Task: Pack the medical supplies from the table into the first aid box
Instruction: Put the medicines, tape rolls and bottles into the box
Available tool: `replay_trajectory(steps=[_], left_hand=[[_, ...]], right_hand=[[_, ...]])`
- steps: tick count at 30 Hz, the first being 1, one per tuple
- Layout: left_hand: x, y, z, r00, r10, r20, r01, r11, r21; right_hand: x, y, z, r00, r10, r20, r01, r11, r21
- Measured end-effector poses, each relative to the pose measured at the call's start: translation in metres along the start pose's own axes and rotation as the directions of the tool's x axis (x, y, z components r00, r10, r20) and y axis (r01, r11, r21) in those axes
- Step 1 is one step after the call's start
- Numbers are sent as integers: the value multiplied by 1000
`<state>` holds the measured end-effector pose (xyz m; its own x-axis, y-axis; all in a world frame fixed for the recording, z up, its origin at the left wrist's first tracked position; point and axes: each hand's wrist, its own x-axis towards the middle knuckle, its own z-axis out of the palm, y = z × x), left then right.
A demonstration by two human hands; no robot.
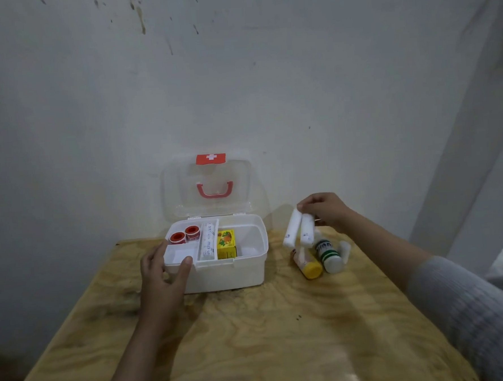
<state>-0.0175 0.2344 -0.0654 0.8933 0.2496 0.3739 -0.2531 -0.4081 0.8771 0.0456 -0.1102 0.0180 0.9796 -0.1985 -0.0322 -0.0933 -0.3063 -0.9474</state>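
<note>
White cylindrical gauze rolls (298, 230) pinched in right hand (325, 208); left hand (164, 272) gripping smooth plastic box (249, 274).

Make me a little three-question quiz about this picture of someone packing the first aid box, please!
1. True or false: the lid of the first aid box stands open.
2. How many white bandage rolls does the right hand hold above the table? A) one B) two C) four
3. Fill in: the bottle with the yellow cap lies on its ____ beside the bottle with the white cap.

Key
1. True. The left hand grips the box's front left corner.
2. B. The fingers pinch the two rolls by their top ends.
3. Side.
</note>
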Motion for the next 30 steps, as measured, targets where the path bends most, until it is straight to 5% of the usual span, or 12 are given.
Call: replay_trajectory(steps=[7, 15, 23, 30], left_hand=[[1, -1, 1, 1000, 8, 13, -8, 1000, -16], [0, -2, 2, 999, -18, 34, 18, 1000, -2], [-1, 5, 1, 999, -35, 28, 35, 999, -2], [0, 5, -1, 999, -28, 22, 28, 1000, 0]], right_hand=[[-18, -18, -30, 993, -30, -116, 45, 991, 129], [-32, -61, 27, 957, -225, -185, 256, 952, 166], [-21, -50, 94, 903, -367, -224, 339, 928, -153], [-15, -34, 118, 931, -353, -90, 280, 851, -444]])
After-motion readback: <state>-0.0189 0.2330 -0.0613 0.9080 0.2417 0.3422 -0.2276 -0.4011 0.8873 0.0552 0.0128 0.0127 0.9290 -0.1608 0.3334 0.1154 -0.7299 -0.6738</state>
